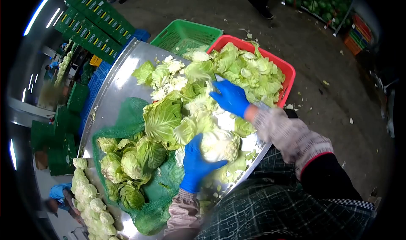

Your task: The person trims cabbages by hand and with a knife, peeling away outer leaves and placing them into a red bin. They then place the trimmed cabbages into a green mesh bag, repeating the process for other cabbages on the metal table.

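Note:
My left hand (198, 164), in a blue glove, cups a pale, trimmed cabbage (220, 146) on the metal table, fingers at its left side and thumb along its lower edge. Over loose cabbage leaves (198, 106), beside the red crate (291, 73), is my gloved right hand (230, 97). Its fingers are bent, and a small greyish edge shows by them; what it is I cannot make out. Untrimmed cabbages (132, 164) lie left of my left hand in a green mesh bag (163, 189).
Cut leaves fill the red crate; a green basket (186, 32) stands behind it. Trimmed cabbages (91, 197) are heaped along the left edge of the metal table (114, 81). Green boxes (95, 22) are stacked beyond. Another person (61, 193) is at far left.

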Available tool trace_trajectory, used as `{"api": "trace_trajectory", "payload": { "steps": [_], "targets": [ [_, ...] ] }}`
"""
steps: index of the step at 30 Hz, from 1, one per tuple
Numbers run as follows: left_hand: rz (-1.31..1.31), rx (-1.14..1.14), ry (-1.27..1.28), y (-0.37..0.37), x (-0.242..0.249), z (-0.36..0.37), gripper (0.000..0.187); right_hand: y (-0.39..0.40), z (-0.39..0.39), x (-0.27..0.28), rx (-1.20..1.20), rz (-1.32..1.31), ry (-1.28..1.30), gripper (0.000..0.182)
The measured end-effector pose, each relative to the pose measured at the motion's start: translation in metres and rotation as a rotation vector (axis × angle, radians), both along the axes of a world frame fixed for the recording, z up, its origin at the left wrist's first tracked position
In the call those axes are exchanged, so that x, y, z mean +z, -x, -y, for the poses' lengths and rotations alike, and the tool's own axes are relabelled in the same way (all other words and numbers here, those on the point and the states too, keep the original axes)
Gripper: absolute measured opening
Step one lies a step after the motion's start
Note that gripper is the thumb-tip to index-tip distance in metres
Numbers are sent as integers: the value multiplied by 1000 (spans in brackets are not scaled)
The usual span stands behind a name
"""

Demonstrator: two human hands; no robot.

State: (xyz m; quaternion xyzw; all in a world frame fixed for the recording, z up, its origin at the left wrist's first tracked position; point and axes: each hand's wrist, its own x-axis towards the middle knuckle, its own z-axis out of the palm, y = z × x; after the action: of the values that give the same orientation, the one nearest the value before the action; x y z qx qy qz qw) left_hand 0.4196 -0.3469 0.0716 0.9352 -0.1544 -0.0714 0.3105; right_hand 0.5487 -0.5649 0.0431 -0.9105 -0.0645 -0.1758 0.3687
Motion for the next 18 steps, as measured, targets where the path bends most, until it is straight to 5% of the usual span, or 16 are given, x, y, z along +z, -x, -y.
{"api": "trace_trajectory", "payload": {
  "steps": [4,7,18],
  "targets": [
    [50,314,16,6,-2,25,121,119,14,-3,140,-144,21,33],
    [145,192,-109,1,2,36,123,162,10,-8,96,-254,-74,34],
    [157,232,-253,20,-2,57,120,144,-15,-22,-2,-396,123,61]
  ]
}}
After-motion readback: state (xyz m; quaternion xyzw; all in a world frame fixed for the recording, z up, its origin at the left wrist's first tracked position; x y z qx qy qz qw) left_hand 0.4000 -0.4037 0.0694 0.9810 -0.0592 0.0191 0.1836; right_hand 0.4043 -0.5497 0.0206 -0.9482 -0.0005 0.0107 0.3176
